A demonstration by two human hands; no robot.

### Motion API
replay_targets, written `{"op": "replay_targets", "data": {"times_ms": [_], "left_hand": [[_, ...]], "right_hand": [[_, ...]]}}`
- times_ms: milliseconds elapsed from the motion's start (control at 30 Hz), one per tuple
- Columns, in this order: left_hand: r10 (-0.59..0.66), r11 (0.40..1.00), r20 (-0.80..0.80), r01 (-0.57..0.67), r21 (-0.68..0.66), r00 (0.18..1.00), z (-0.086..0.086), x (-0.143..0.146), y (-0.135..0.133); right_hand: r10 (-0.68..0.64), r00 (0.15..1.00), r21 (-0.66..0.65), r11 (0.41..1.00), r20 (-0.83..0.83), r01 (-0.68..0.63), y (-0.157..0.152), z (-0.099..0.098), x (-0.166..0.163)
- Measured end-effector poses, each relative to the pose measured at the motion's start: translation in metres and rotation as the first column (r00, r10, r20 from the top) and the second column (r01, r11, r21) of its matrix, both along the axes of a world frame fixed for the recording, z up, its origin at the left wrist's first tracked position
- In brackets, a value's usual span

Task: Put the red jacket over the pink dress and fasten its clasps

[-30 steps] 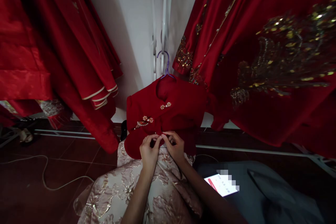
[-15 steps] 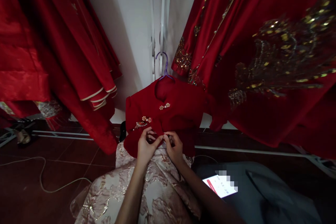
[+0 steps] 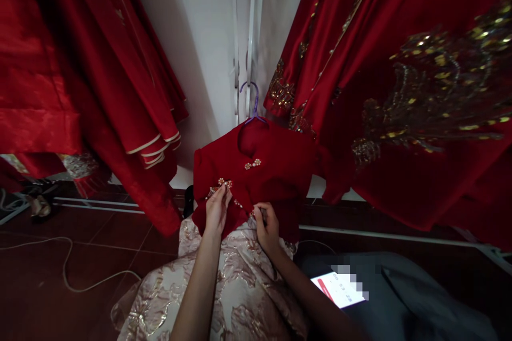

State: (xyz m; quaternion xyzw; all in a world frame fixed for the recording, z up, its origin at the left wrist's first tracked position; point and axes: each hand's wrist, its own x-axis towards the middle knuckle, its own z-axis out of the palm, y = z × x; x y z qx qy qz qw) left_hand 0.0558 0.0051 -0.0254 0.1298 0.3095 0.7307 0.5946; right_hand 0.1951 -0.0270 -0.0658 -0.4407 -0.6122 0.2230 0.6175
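Note:
A short red jacket (image 3: 280, 152) hangs in front of me on a purple hanger (image 3: 255, 102). Pearly flower-shaped fastenings (image 3: 253, 164) and a beaded ornament decorate its front. My left hand (image 3: 216, 212) is closed on the jacket's front panel, its fingertips over the left flower fastening. Lower down, my right hand (image 3: 268, 229) pinches the jacket near its bottom edge, beside a small beaded piece; what exactly lies between those fingertips is too small to make out. Beneath both hands spreads a pale pink brocade fabric (image 3: 232, 287) with a metallic floral pattern.
Red garments (image 3: 100, 53) hang on the left, and a red garment with gold sequins (image 3: 432, 85) hangs on the right. A lit phone (image 3: 342, 290) lies on dark grey fabric (image 3: 416, 287). A white rack bar (image 3: 384, 235) and a cable (image 3: 68, 264) run low down.
My left hand has moved up and left from the jacket's lower edge to the flower fastening. My right hand stays near the lower edge. Beaded pieces between the hands now show.

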Motion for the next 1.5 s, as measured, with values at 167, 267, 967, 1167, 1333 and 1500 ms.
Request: {"op": "replay_targets", "data": {"times_ms": [167, 267, 967, 1167, 1333, 1500], "left_hand": [[0.005, 1.000, -0.040, -0.006, -0.022, 0.999, 0.002, 0.001, 0.003], [-0.019, 1.000, -0.099, 0.017, -0.023, 0.995, 0.000, 0.002, 0.006], [-0.084, 0.992, -0.539, 0.120, 0.033, 0.838, 0.019, 0.009, 0.002], [0.194, 0.925, -0.905, 0.237, 0.298, 0.379, 0.067, 0.021, 0.034], [0.420, 0.877, -0.896, 0.319, 0.360, -0.143, 0.087, 0.028, 0.049], [0.496, 0.855, -0.791, 0.358, 0.374, -0.358, 0.099, 0.026, 0.051]], "right_hand": [[0.003, 1.000, -0.016, 1.000, 0.031, -0.003, 0.000, 0.002, 0.001], [0.000, 0.999, -0.015, 1.000, 0.036, 0.000, 0.000, 0.003, 0.001], [0.047, 0.999, -0.052, 0.998, 0.017, -0.046, 0.002, -0.001, 0.003], [-0.001, 0.999, -0.013, 1.000, 0.037, 0.001, 0.000, -0.003, 0.006], [-0.029, 0.998, -0.012, 0.999, 0.053, 0.030, -0.001, -0.004, 0.006], [-0.064, 0.995, 0.025, 0.998, 0.076, 0.063, -0.005, 0.006, 0.008]]}}
